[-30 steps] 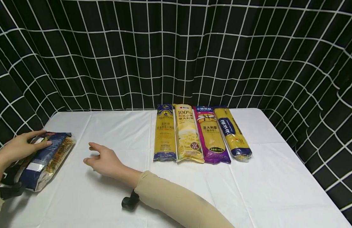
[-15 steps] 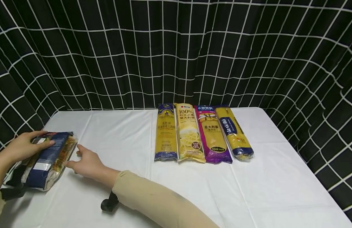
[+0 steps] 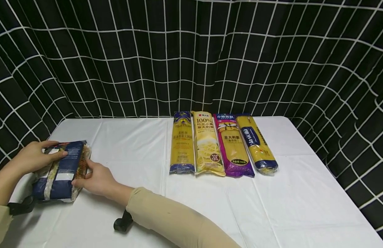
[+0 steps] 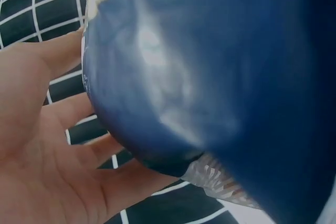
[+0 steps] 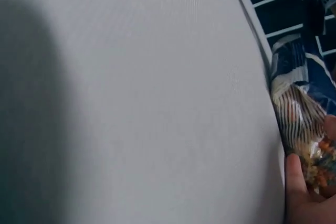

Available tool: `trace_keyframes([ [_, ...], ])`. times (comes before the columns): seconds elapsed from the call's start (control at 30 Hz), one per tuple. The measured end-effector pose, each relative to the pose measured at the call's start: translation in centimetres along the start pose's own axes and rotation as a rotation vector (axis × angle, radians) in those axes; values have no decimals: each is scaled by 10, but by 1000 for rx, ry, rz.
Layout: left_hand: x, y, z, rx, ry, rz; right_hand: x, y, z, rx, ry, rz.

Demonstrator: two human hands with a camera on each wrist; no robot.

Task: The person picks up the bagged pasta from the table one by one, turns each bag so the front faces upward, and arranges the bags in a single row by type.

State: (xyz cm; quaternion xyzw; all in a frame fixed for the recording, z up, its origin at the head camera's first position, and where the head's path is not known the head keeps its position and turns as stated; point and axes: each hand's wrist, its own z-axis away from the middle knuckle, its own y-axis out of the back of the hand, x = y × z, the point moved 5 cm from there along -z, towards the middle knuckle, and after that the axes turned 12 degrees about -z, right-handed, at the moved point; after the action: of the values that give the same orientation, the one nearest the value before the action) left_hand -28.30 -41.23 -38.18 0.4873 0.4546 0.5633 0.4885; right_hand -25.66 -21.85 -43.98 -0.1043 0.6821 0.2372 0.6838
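At the left of the table, both hands hold a dark blue bag of pasta (image 3: 62, 187). Its see-through side shows small multicoloured pieces. My left hand (image 3: 33, 158) grips its left and upper part, thumb lying across the front. From the right, my right hand (image 3: 99, 179) pinches the bag's side edge, thumb on the front near the white label. In the left wrist view the blue bag (image 4: 199, 77) fills most of the picture, with the left hand (image 4: 47, 145) behind its edge. The right wrist view catches the bag's striped end (image 5: 296, 103) and the right hand (image 5: 310, 203) at the edge.
Right of centre, long pasta packs lie side by side: a yellow and blue one (image 3: 182, 148), a cream one (image 3: 207, 137), a purple one (image 3: 234, 148) and a yellow one with blue ends (image 3: 258, 148). A black grid curtain (image 3: 191, 58) hangs behind the white table (image 3: 132, 144).
My right hand has moved left to the bag and taken hold of its right side. The bag has shifted slightly right and turned its front more towards the head camera.
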Motion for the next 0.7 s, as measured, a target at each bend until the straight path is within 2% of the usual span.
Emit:
trace_keyframes([
  [0.2,5,2,2,28,29,14,-1,5,1,65,8,3],
  [0.37,7,-1,1,38,61,93,1,10,2,68,43,-91],
  [0.53,10,-4,2,25,88,208,-1,16,6,48,103,-238],
  [0.7,19,-6,0,-6,59,383,-7,27,8,29,191,-299],
])
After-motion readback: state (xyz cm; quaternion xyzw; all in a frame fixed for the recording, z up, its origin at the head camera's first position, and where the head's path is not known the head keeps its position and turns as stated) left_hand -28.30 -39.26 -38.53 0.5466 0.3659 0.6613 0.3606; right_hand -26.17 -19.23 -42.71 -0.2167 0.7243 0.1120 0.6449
